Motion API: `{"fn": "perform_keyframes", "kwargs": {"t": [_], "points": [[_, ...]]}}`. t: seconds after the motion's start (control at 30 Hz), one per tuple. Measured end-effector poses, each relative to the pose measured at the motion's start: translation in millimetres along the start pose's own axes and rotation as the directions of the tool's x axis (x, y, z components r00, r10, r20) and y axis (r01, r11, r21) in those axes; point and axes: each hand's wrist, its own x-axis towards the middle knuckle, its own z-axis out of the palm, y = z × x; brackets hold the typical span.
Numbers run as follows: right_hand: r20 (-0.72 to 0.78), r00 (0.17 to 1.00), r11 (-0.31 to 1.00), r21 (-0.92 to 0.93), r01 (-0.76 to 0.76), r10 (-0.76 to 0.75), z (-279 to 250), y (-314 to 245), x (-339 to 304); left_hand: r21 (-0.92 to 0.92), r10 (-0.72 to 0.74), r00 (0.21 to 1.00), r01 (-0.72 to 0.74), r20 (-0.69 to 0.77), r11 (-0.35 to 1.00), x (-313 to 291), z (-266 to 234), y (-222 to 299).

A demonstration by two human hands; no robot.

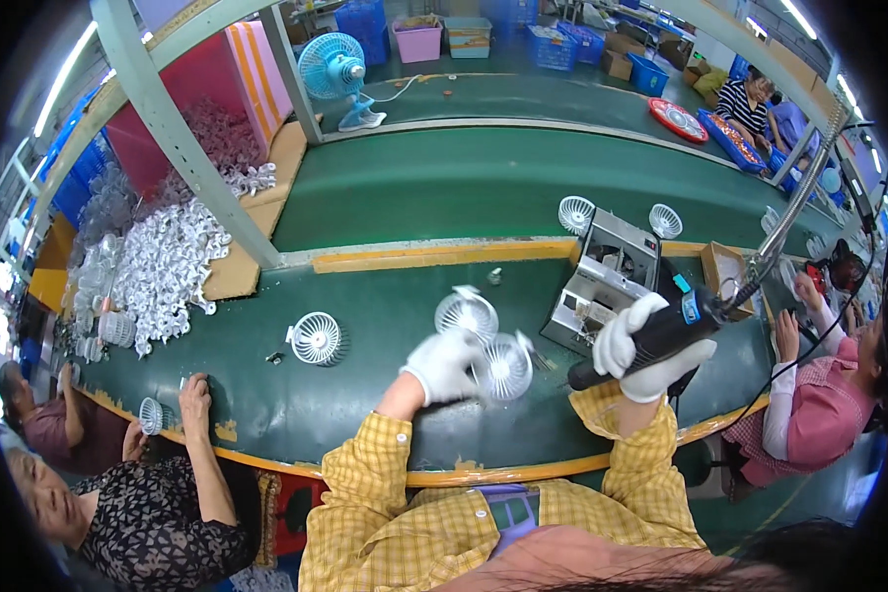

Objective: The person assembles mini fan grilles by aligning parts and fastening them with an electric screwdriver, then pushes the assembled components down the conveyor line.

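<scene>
My left hand (442,367), in a white glove, has its fingers closed at the edge of a small white fan housing (505,368) with a slatted round cage. Motion blurs the fingertips and this housing. Just beyond it, against the fingers, lies a second white fan housing (466,312). My right hand (633,350), also gloved, is wrapped round a black electric screwdriver (666,333), tilted with its slim end toward the left. A coiled metal cable sleeve (794,212) runs up from its rear. Beyond that hand stands an open-topped metal box (587,286), perhaps a screw feeder.
Another fan housing (317,338) lies left on the green bench (385,414). A heap of white plastic parts (173,261) fills the far left. A small cardboard box (726,268) sits right. Co-workers sit close on both sides. A green conveyor belt (444,183) runs behind a raised edge.
</scene>
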Motion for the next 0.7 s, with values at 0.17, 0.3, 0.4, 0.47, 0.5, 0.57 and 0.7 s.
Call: {"fn": "perform_keyframes", "kwargs": {"t": [0.17,0.3,0.4,0.47,0.5,0.57,0.7], "points": [[-0.078,0.995,0.991,-0.111,-0.076,0.068,-4.5,12.9,-16.8,-0.012,-0.335,0.61,0.47,-0.718,0.883,3.6,13.2,-40.9],[-0.033,0.974,0.97,-0.085,-0.227,0.225,-6.6,27.1,-29.4,0.188,-0.21,0.834,0.346,-0.51,0.919,1.5,22.5,-39.0],[-0.039,0.97,0.968,-0.068,-0.244,0.241,-1.5,38.4,-33.8,0.207,-0.158,0.863,0.286,-0.48,0.936,8.4,28.6,-28.2],[-0.049,0.966,0.964,-0.065,-0.256,0.253,-3.0,44.5,-38.3,0.199,-0.164,0.876,0.279,-0.453,0.939,11.5,28.5,-25.8],[-0.071,0.959,0.96,-0.031,-0.278,0.275,-1.7,47.1,-39.8,0.198,-0.165,0.878,0.278,-0.449,0.94,10.8,27.7,-26.1],[-0.079,0.953,0.954,-0.044,-0.297,0.293,-2.1,51.8,-41.5,0.185,-0.15,0.868,0.264,-0.473,0.947,12.2,26.6,-30.4],[-0.097,0.94,0.944,-0.01,-0.33,0.328,2.9,55.2,-43.0,0.056,-0.231,0.743,0.34,-0.629,0.939,18.9,17.7,-63.6]]}}
